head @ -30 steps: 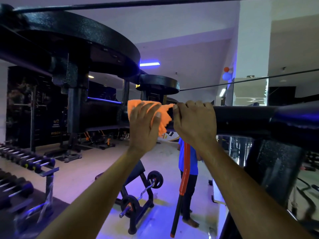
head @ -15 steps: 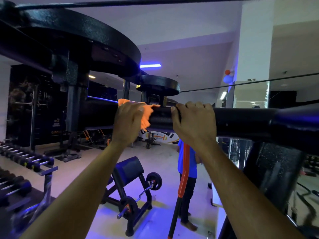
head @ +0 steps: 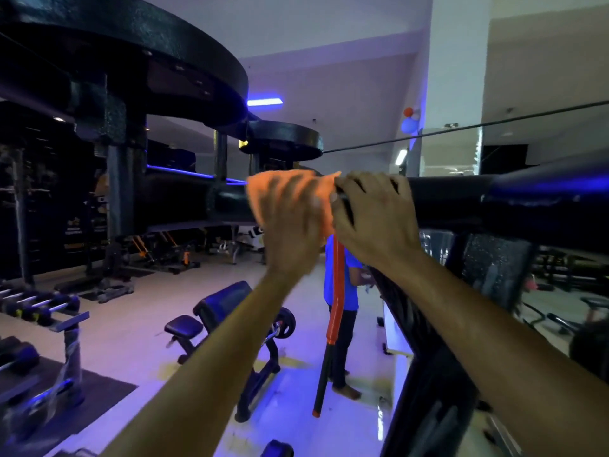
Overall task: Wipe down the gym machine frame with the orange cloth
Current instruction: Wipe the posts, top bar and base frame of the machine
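Observation:
The black horizontal bar of the gym machine frame (head: 461,199) runs across the view at eye level. My left hand (head: 290,225) presses the orange cloth (head: 263,192) flat against the bar, fingers spread over it and blurred by motion. My right hand (head: 375,219) grips the same bar just to the right, its fingertips touching the cloth's edge. Part of the cloth is hidden behind my left hand.
Large black round pulley housings (head: 131,61) hang overhead at left. A cable (head: 461,130) runs to the right. An orange and black hanging handle (head: 334,308) dangles below the bar. A person in a blue shirt (head: 349,291) stands below, beside a preacher bench (head: 227,308) and dumbbell rack (head: 33,305).
My left hand slid the cloth left along the bar, then back right until it meets my right hand. My right hand has kept its grip in place.

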### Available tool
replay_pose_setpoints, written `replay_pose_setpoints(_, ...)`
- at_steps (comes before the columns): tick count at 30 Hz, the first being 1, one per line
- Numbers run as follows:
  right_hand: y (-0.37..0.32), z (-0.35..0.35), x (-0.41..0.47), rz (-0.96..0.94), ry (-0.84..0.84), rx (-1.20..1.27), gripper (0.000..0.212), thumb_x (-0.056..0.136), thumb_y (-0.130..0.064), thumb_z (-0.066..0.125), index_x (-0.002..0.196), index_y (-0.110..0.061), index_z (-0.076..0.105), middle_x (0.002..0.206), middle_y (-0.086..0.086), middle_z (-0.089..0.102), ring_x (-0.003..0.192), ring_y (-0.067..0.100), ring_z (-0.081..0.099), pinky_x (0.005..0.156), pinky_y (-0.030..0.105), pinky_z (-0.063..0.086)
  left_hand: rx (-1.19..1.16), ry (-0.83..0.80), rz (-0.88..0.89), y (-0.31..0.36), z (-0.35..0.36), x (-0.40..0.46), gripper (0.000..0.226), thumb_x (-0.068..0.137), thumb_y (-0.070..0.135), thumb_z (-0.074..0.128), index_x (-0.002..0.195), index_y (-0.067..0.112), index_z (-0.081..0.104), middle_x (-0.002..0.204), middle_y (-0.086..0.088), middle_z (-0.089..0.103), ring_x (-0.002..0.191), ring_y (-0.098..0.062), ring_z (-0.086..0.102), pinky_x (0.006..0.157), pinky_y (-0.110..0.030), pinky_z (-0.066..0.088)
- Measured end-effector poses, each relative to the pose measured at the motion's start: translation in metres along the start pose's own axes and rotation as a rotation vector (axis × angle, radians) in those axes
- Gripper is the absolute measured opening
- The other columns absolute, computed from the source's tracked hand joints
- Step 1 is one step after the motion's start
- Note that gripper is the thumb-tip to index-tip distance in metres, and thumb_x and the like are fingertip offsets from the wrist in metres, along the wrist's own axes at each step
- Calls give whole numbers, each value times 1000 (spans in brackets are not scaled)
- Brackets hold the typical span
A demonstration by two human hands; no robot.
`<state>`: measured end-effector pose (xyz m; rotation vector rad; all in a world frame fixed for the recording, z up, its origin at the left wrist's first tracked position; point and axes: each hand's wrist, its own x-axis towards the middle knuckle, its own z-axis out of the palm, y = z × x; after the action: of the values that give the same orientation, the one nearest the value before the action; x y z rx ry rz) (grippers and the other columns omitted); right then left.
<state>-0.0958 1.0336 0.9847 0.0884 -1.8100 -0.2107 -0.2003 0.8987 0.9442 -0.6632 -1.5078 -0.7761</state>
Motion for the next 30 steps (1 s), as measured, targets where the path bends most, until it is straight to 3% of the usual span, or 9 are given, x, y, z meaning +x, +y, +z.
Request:
replay_pose_setpoints(3,21,-22,-32,42,45,-37,43,111,-42,48,143,-19,66,151,7,63,142,32,55,124,54,32,33,-55,249,2,4,-1,48,117,39,36,157,23,56,164,-5,51,160,-31,33,135,-53,12)
replay_pose_setpoints(7,48,-42,-47,94,-32,-127,54,113,-45,41,159,-22,55,169,12,46,160,36,37,134,59,17,17,91,-172,-15,1,27,30,113,29,45,122,20,72,134,-3,70,135,-37,56,122,-60,33)
replay_pose_setpoints(10,60,-47,-52,68,-61,-153,55,114,-43,40,165,-25,47,177,13,36,166,37,27,137,57,12,-28,-2,18,50,23,8,40,116,37,39,141,23,67,149,0,62,153,-33,40,131,-59,19)
replay_pose_setpoints(13,69,-50,-73,8,-105,-175,62,115,-40,40,173,-20,32,184,12,17,171,34,9,138,55,10,4,-66,248,39,18,5,51,116,48,33,158,29,55,164,1,51,161,-31,31,135,-53,11)
replay_pose_setpoints(17,73,-49,-117,22,-135,-177,69,116,-38,45,176,-17,20,185,10,-1,172,32,-5,137,58,11,-10,36,-54,39,26,-14,51,118,43,34,163,25,49,176,-4,34,167,-37,16,135,-57,3)
replay_pose_setpoints(19,73,-46,-139,66,-167,-170,69,116,-39,46,176,-17,20,186,8,-4,172,31,-7,137,60,9,-38,-34,66,68,42,-64,54,117,33,39,169,18,38,180,-12,19,166,-48,7,133,-65,1)
replay_pose_setpoints(23,83,-43,-182,132,-234,-179,66,117,-40,41,175,-15,24,186,6,-5,172,30,-8,137,62,8,-87,-194,354,64,53,-130,52,118,34,36,167,17,37,178,-19,19,163,-56,14,130,-72,16)
replay_pose_setpoints(28,92,-43,-211,206,-230,-178,73,116,-37,46,177,-17,10,185,11,-10,171,34,-11,137,62,5,-109,-139,219,73,51,-112,60,116,31,44,172,14,28,180,-12,21,167,-45,10,133,-66,11)
replay_pose_setpoints(30,94,-41,-224,250,-223,-171,74,116,-36,47,177,-14,10,185,12,-8,171,35,-9,136,64,8,-149,-212,326,88,58,-150,62,116,31,45,172,17,24,180,-11,22,166,-45,12,133,-65,14)
